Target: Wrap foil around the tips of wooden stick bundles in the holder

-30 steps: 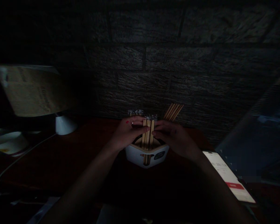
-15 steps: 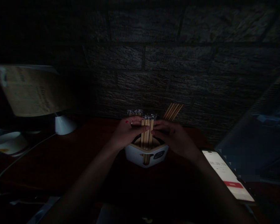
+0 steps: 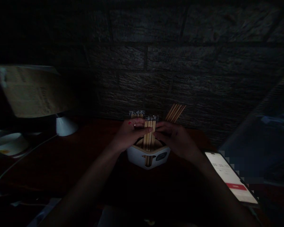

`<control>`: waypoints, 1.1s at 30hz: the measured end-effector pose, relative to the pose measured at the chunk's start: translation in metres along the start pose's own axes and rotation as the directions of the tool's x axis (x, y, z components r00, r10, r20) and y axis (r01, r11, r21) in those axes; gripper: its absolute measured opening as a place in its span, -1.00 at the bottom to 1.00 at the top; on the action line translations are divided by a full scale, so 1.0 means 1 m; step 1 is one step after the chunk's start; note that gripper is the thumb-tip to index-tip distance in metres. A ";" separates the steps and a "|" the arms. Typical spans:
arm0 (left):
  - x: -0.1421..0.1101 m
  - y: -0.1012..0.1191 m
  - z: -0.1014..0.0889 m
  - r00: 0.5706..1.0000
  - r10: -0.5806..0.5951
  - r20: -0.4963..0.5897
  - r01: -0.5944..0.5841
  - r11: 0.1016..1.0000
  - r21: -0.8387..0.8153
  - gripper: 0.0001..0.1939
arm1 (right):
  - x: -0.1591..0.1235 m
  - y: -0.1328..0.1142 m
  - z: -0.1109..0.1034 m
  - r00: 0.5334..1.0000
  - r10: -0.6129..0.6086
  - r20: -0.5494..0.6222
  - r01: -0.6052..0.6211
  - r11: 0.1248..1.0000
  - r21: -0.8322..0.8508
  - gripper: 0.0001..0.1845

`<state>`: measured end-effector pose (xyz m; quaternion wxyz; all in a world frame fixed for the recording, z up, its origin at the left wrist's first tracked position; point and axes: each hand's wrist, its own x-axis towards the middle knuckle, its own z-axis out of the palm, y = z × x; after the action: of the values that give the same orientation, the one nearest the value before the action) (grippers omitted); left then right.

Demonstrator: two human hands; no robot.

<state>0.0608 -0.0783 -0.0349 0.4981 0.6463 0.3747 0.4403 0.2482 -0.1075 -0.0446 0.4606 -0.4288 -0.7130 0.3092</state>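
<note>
A bundle of wooden chopsticks (image 3: 148, 138) in clear plastic wrap stands upright in a white holder (image 3: 138, 160) with a wooden-coloured rim and a cut-out front. My left hand (image 3: 130, 134) grips the bundle from the left, thumb across its front. From the right, my right hand (image 3: 174, 135) pinches the same bundle near its upper part. Behind my left hand, the top of another wrapped bundle (image 3: 137, 114) shows. Several loose chopsticks (image 3: 175, 113) lean to the right behind my right hand; their lower ends are hidden.
A lit phone (image 3: 230, 178) lies at the right. On the left stand a lamp with a printed shade (image 3: 35, 91) and white base (image 3: 65, 126), a pale bowl-like thing (image 3: 9, 143) and a white cable (image 3: 21, 157). A dark brick wall (image 3: 142, 60) rises behind the table.
Almost nothing differs. Both hands stay on the wrapped chopsticks, which have shifted very slightly to the right at most.
</note>
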 end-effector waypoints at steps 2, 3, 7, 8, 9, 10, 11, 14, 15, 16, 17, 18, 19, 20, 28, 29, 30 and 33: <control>0.000 0.001 0.000 1.000 -0.011 -0.001 0.011 1.000 -0.005 -0.75 | 0.000 -0.001 0.000 1.000 0.005 -0.002 -0.005 1.000 0.006 -0.84; -0.001 0.001 0.000 1.000 -0.021 -0.008 0.021 1.000 -0.007 -0.74 | 0.000 -0.001 0.001 1.000 0.003 -0.008 -0.003 1.000 0.010 -0.84; -0.001 0.002 -0.001 0.999 -0.052 -0.011 0.052 0.999 -0.004 -0.73 | -0.001 0.000 0.001 1.000 0.005 -0.027 -0.004 1.000 0.022 -0.83; -0.001 0.002 -0.001 0.999 -0.051 -0.009 0.051 0.999 -0.003 -0.73 | -0.001 0.001 0.002 1.000 0.004 -0.030 -0.003 1.000 0.023 -0.82; -0.001 0.002 -0.001 0.999 -0.048 -0.008 0.048 0.999 -0.001 -0.73 | -0.001 0.002 0.002 1.000 0.001 -0.029 0.000 1.000 0.023 -0.82; -0.001 0.001 -0.001 0.999 -0.045 -0.008 0.045 0.999 0.001 -0.73 | -0.001 0.003 0.002 1.000 -0.004 -0.027 0.004 1.000 0.020 -0.82; 0.000 0.001 -0.001 0.999 -0.042 -0.009 0.042 0.999 0.003 -0.74 | -0.001 0.004 0.002 1.000 -0.008 -0.024 0.009 1.000 0.016 -0.81; 0.001 -0.001 -0.002 1.000 -0.021 -0.013 0.021 1.000 0.020 -0.76 | -0.001 0.006 0.003 1.000 -0.008 -0.014 0.008 1.000 -0.008 -0.82; 0.001 -0.001 -0.002 1.000 -0.011 -0.011 0.011 1.000 0.029 -0.77 | -0.001 0.006 0.003 1.000 -0.009 -0.011 0.009 1.000 -0.015 -0.82; 0.001 -0.001 -0.002 1.000 0.003 -0.008 -0.003 0.999 0.039 -0.79 | -0.001 0.006 0.003 1.000 -0.011 -0.008 0.010 1.000 -0.018 -0.83; 0.001 -0.001 -0.002 1.000 0.020 -0.005 -0.020 0.999 0.045 -0.81 | -0.001 0.006 0.003 1.000 -0.014 -0.004 0.014 1.000 -0.018 -0.84; 0.001 -0.001 -0.002 0.999 0.036 -0.003 -0.036 0.998 0.048 -0.81 | 0.000 0.006 0.003 1.000 -0.018 -0.001 0.018 1.000 -0.016 -0.84; 0.000 -0.001 -0.002 0.999 0.049 -0.005 -0.049 0.998 0.046 -0.80 | 0.000 0.006 0.002 1.000 -0.021 0.003 0.021 1.000 -0.013 -0.84; 0.000 -0.001 -0.002 0.998 0.061 -0.009 -0.061 0.997 0.043 -0.78 | 0.000 0.006 0.002 1.000 -0.020 0.006 0.020 1.000 -0.012 -0.84; -0.004 -0.002 -0.005 0.986 0.107 -0.124 -0.099 0.993 0.068 -0.71 | 0.001 0.008 0.001 0.998 -0.058 0.003 0.058 0.998 0.011 -0.78; -0.004 -0.002 -0.005 0.985 0.112 -0.133 -0.104 0.992 0.063 -0.70 | 0.002 0.008 0.000 0.998 -0.057 0.006 0.056 0.998 0.023 -0.77; -0.004 -0.003 -0.005 0.983 0.118 -0.141 -0.111 0.992 0.060 -0.70 | 0.002 0.008 0.000 0.999 -0.047 0.015 0.047 0.998 0.036 -0.75; -0.004 -0.003 -0.003 0.977 0.133 -0.165 -0.124 0.990 0.064 -0.70 | 0.003 0.005 0.001 0.999 -0.017 0.037 0.015 0.998 0.068 -0.74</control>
<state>0.0566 -0.0803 -0.0383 0.4175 0.6426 0.3844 0.5147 0.2486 -0.1021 -0.0480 0.4638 -0.4013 -0.7141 0.3375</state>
